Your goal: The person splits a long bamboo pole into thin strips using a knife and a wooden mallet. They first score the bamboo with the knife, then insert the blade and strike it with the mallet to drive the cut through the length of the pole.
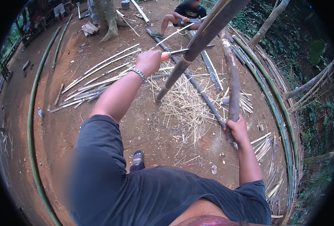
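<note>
In the head view, a dark, jointed bamboo pole (204,35) leans with its foot on soil (137,120), perhaps for steadiness. Left of it, the left hand (149,62) is closed around a knife (178,52); the blade crosses the pole, whether inside I cannot tell. Right of the pole, the right hand (237,130) tightly wraps a rough, crooked stick (233,81). Thin, pale strips (186,111) lie beside the pole's foot.

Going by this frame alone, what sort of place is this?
Probably an outdoor bamboo-working yard: a heap of pale slivers lies on bare dirt ground, a long green pole stretches along the left, and a knife is at an upright bamboo pole.
</note>
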The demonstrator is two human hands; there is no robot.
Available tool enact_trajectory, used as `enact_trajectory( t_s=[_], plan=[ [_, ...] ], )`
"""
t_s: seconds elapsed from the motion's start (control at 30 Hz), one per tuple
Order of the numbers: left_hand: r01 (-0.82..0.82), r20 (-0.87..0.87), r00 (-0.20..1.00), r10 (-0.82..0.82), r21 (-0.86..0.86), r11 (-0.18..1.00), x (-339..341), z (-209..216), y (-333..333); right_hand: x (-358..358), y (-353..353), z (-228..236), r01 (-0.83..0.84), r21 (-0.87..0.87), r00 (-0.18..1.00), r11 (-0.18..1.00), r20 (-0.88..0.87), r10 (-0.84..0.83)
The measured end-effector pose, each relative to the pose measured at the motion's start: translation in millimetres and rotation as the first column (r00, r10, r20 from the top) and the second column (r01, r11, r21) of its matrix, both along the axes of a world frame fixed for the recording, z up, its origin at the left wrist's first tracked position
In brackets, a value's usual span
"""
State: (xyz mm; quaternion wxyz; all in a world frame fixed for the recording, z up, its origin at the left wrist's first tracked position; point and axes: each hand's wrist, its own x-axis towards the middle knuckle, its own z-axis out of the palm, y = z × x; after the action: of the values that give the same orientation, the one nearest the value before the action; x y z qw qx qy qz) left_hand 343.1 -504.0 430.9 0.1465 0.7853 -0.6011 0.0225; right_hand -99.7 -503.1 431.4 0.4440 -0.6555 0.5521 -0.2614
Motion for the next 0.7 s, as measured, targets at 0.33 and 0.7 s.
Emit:
enact_trajectory(
  t_s=[0.33,0.7],
  plan=[
    [0.045,-0.04,0.998,-0.046,-0.025,0.999,10.8,-6.7,-14.1,-12.2,-26.1,205.6,0.382,-0.732,0.792,0.564,0.574,0.209],
    [0.09,0.059,0.994,-0.096,0.109,0.99,54.5,-57.2,-36.1,73.4,14.3,-83.3,0.05,0.164,0.99,0.985,0.119,-0.07]
  ],
)
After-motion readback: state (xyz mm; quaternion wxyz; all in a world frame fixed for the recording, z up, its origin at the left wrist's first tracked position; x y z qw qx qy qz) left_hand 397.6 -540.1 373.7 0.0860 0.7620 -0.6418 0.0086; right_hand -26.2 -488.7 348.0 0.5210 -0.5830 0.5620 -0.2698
